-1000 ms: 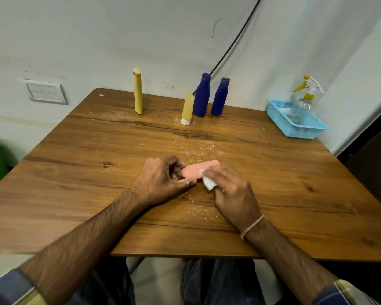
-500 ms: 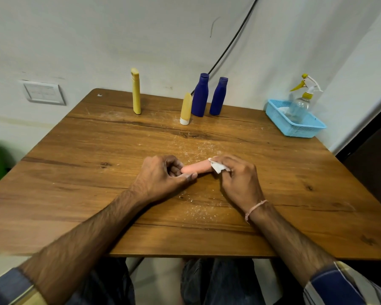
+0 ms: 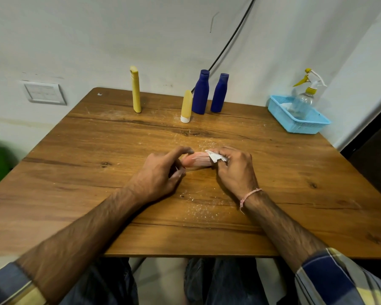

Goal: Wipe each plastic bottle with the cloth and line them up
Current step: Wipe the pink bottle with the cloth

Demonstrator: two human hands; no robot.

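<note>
Pink bottle is held sideways at mid-worktop. The left hand grips one end, apparently to steady it, while the right hand pinches a white cloth against the other. Farther back, yellow bottles and blue bottles stand upright in a rough row.

Left hand and right hand bare; forearms bare and hairy. Left sleeve, lower left: dark blue with a pale yellow band. Right sleeve, lower right: dark blue and cream checks with thin white lines. Thin pink thread bracelet on the right wrist, loose end hanging. Dark blue jeans, bottom centre.
</note>
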